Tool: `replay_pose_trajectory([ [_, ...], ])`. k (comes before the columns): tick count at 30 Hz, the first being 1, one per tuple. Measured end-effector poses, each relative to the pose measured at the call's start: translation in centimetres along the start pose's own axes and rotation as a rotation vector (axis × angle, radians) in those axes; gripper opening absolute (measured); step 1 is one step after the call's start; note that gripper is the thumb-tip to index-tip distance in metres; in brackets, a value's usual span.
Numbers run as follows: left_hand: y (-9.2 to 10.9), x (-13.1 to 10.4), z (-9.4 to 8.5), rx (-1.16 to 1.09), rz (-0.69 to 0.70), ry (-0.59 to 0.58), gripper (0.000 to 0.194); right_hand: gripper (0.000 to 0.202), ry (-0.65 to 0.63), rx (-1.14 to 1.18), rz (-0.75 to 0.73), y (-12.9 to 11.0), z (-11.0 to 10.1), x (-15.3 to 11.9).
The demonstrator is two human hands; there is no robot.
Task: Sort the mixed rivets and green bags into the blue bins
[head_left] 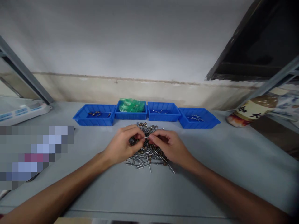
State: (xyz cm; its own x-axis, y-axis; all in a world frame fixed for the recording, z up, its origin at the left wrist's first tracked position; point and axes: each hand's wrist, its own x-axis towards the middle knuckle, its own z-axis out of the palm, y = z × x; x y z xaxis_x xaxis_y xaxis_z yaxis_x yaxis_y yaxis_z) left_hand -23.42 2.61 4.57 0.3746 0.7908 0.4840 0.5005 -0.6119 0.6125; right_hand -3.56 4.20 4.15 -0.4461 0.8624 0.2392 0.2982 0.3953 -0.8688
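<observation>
Above a heap of loose metal fasteners (149, 157), my left hand (123, 141) and my right hand (171, 146) meet with fingertips pinched. Between them lies a thin silver blind rivet (145, 137), one end at each hand's fingertips. Long silver pins like those of blind rivets make up most of the heap, with some brassy pieces among them. Both hands cover part of the pile. Behind it stand the blue bins: the left bin (98, 122) has brassy pieces, another bin (131, 116) a green plastic bag (131, 105), and two bins (163, 117) (198, 125) a few silver pins.
A white power strip (25, 112) lies at the left edge, above a pixelated area on the tabletop (112, 193). On the right are a labelled jar (252, 110) and a plastic bag (288, 104). Metal frame posts (30, 74) flank the table, and a wall (130, 46) rises behind.
</observation>
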Motion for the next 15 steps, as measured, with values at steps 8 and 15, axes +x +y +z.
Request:
replay_pose_trajectory([
  [8,0.2,0.0,0.1,-0.006,-0.029,-0.017,0.005,0.011,-0.001,0.023,-0.013,0.0,-0.4,0.1],
  [15,-0.2,0.1,-0.2,0.100,0.038,-0.017,0.006,0.010,0.166,-0.143,-0.169,-0.5,-2.3,0.5],
])
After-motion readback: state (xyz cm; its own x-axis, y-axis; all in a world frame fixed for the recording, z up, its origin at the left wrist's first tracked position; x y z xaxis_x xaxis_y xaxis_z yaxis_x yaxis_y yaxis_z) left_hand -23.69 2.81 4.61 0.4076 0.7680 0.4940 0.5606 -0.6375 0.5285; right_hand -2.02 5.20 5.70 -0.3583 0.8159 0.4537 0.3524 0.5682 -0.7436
